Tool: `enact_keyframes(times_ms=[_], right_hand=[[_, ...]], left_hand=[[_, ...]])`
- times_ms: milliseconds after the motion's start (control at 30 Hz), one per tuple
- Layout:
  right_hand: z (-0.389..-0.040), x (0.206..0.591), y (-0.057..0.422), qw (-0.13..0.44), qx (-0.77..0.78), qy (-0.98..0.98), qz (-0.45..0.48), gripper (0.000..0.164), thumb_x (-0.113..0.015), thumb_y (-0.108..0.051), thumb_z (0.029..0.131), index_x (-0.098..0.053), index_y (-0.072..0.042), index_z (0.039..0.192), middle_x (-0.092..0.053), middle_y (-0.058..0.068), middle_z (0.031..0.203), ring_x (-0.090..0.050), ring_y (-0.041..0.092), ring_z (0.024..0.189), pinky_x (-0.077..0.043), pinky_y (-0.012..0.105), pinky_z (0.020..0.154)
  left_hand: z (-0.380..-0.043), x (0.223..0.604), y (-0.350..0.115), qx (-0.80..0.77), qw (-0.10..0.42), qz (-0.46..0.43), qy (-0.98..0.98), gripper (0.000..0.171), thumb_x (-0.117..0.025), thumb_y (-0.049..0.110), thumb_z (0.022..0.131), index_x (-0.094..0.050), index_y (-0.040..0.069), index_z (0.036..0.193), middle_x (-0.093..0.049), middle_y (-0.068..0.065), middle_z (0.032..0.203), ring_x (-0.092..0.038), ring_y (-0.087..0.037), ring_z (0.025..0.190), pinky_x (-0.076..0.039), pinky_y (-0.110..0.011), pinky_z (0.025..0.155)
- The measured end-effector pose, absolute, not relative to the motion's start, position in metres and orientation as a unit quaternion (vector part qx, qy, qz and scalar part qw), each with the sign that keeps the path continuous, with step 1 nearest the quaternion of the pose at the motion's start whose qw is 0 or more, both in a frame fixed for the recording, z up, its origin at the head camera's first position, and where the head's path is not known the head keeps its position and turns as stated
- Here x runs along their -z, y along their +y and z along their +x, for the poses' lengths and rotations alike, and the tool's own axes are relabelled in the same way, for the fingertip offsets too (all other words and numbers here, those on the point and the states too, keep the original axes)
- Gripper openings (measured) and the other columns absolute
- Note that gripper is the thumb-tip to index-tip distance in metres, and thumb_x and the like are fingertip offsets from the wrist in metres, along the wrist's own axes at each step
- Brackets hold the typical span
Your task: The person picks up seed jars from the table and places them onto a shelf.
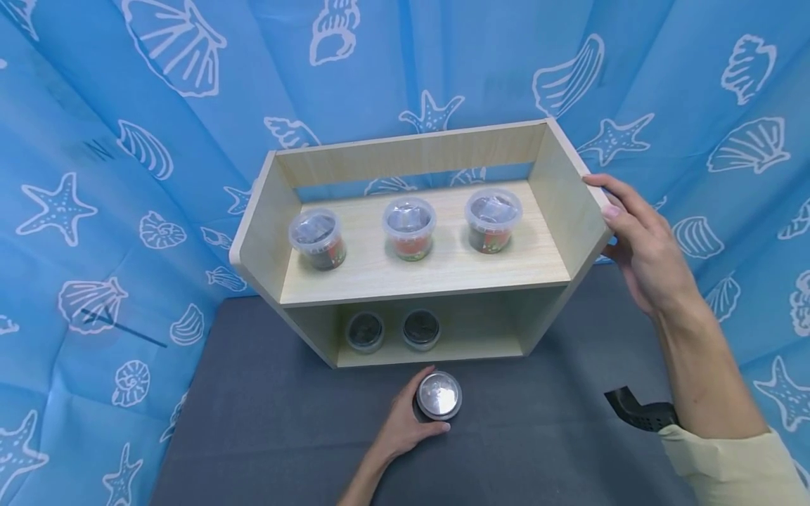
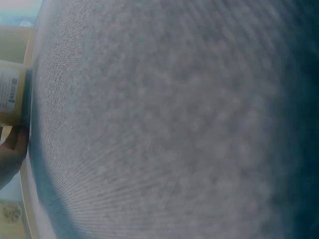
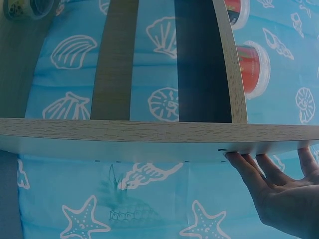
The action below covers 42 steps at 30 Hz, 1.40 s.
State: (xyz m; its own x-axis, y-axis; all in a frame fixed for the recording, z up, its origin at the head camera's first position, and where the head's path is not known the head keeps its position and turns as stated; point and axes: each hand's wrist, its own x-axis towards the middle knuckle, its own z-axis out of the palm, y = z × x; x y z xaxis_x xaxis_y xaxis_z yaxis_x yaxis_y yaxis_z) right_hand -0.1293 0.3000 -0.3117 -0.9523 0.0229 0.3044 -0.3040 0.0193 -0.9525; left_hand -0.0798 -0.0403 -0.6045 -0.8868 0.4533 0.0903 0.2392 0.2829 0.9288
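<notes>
My left hand (image 1: 405, 418) curls its thumb and fingers round a small lidded plastic tub (image 1: 439, 396) on the dark cloth, just in front of a two-tier wooden shelf (image 1: 424, 292). In the left wrist view, that tub (image 2: 9, 92) shows a barcode label at the far left, fingertips (image 2: 20, 142) against it. My right hand (image 1: 648, 249) rests on the shelf's right side panel near its upper front edge. In the right wrist view, its extended fingers (image 3: 244, 169) touch the panel's outer face.
On the upper tier stand three clear-lidded tubs (image 1: 411, 228), spaced apart. Two dark-topped tubs (image 1: 365, 332) sit at the left and middle of the lower tier. A blue shell-print curtain (image 1: 493, 63) hangs behind and beside the cloth-covered table (image 1: 266, 436).
</notes>
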Motion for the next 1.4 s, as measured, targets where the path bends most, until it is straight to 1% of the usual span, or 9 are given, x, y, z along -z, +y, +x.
enact_keyframes(times_ms=[67, 200, 467, 667, 900, 1100, 1400], right_hand=[[-0.129, 0.312, 0.300, 0.119, -0.693, -0.704, 0.099, 0.044, -0.043, -0.021, 0.105, -0.045, -0.017, 0.149, -0.030, 0.010, 0.150, -0.036, 0.027, 0.123, -0.029, 0.042, 0.095], [-0.129, 0.312, 0.300, 0.119, -0.694, -0.703, 0.099, 0.044, -0.043, -0.021, 0.105, -0.045, -0.017, 0.149, -0.031, 0.010, 0.150, -0.037, 0.027, 0.123, -0.029, 0.041, 0.095], [-0.129, 0.312, 0.299, 0.119, -0.693, -0.704, 0.098, 0.044, -0.044, -0.021, 0.105, -0.046, -0.017, 0.148, -0.032, 0.010, 0.149, -0.037, 0.027, 0.122, -0.029, 0.041, 0.094], [-0.129, 0.312, 0.299, 0.118, -0.693, -0.704, 0.101, 0.043, -0.044, -0.021, 0.105, -0.046, -0.016, 0.148, -0.032, 0.010, 0.149, -0.037, 0.027, 0.122, -0.030, 0.040, 0.094], [-0.129, 0.311, 0.300, 0.118, -0.694, -0.704, 0.096, 0.043, -0.044, -0.022, 0.105, -0.046, -0.017, 0.148, -0.033, 0.010, 0.148, -0.038, 0.027, 0.122, -0.031, 0.041, 0.094], [-0.128, 0.311, 0.300, 0.117, -0.698, -0.699, 0.097, 0.043, -0.044, -0.022, 0.105, -0.046, -0.017, 0.148, -0.034, 0.010, 0.147, -0.039, 0.026, 0.121, -0.031, 0.040, 0.092], [-0.128, 0.310, 0.300, 0.118, -0.694, -0.704, 0.097, 0.043, -0.044, -0.022, 0.105, -0.046, -0.017, 0.148, -0.034, 0.010, 0.146, -0.038, 0.027, 0.121, -0.031, 0.042, 0.090]], left_hand=[[-0.080, 0.605, -0.039, -0.550, 0.088, 0.217, 0.802, 0.097, -0.091, 0.024, 0.069, -0.041, 0.013, 0.151, -0.052, -0.001, 0.145, -0.050, -0.025, 0.131, -0.035, -0.052, 0.106], [-0.080, 0.605, -0.036, -0.538, 0.079, 0.205, 0.813, 0.095, -0.091, 0.024, 0.069, -0.043, 0.015, 0.150, -0.053, 0.001, 0.145, -0.051, -0.025, 0.130, -0.036, -0.053, 0.105], [-0.081, 0.604, -0.030, -0.541, 0.073, 0.184, 0.818, 0.092, -0.093, 0.028, 0.067, -0.048, 0.020, 0.147, -0.058, 0.004, 0.138, -0.054, -0.020, 0.125, -0.038, -0.049, 0.105], [-0.084, 0.603, -0.019, -0.554, 0.064, 0.198, 0.806, 0.088, -0.091, 0.031, 0.071, -0.049, 0.019, 0.147, -0.057, 0.004, 0.138, -0.055, -0.018, 0.124, -0.040, -0.045, 0.105], [-0.089, 0.601, -0.001, -0.568, 0.058, 0.214, 0.792, 0.085, -0.087, 0.034, 0.075, -0.045, 0.025, 0.149, -0.055, 0.002, 0.140, -0.054, -0.018, 0.124, -0.043, -0.042, 0.103], [-0.096, 0.597, 0.013, -0.571, 0.049, 0.208, 0.792, 0.087, -0.086, 0.036, 0.077, -0.044, 0.017, 0.150, -0.055, 0.002, 0.140, -0.055, -0.017, 0.122, -0.046, -0.040, 0.100], [-0.106, 0.591, 0.028, -0.595, 0.047, 0.212, 0.774, 0.082, -0.087, 0.030, 0.076, -0.047, 0.014, 0.145, -0.058, 0.004, 0.133, -0.058, -0.014, 0.116, -0.049, -0.035, 0.097]])
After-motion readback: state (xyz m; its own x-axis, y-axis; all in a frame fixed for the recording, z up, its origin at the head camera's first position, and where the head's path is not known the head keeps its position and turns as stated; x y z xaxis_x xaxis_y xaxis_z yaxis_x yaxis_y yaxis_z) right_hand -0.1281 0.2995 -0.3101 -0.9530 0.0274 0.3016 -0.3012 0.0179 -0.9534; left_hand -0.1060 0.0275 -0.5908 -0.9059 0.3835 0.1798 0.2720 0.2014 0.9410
